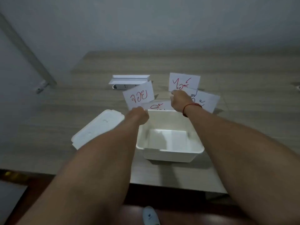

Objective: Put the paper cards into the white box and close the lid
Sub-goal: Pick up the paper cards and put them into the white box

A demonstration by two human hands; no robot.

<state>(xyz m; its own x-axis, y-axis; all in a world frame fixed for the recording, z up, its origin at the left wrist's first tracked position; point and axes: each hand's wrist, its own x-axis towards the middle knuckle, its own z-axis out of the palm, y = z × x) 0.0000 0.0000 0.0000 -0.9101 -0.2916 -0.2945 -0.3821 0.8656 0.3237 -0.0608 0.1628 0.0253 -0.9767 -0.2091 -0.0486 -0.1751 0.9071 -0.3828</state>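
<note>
An open white box (170, 151) stands near the table's front edge, with nothing visible inside. Its lid (97, 129) lies flat to the left. My left hand (138, 116) pinches the lower edge of a paper card (139, 95) with red writing and holds it upright just behind the box's far left corner. My right hand (180, 101) grips the bottom of another red-lettered card (184, 82), raised behind the box. A third card (158, 106) lies between my hands, and a fourth card (206, 99) sits under my right wrist.
A small white carton (129, 81) with a white device (123, 86) in front of it sits at the back of the wooden table (65, 98). A shoe (150, 215) shows below the table's front edge. A grey wall rises behind.
</note>
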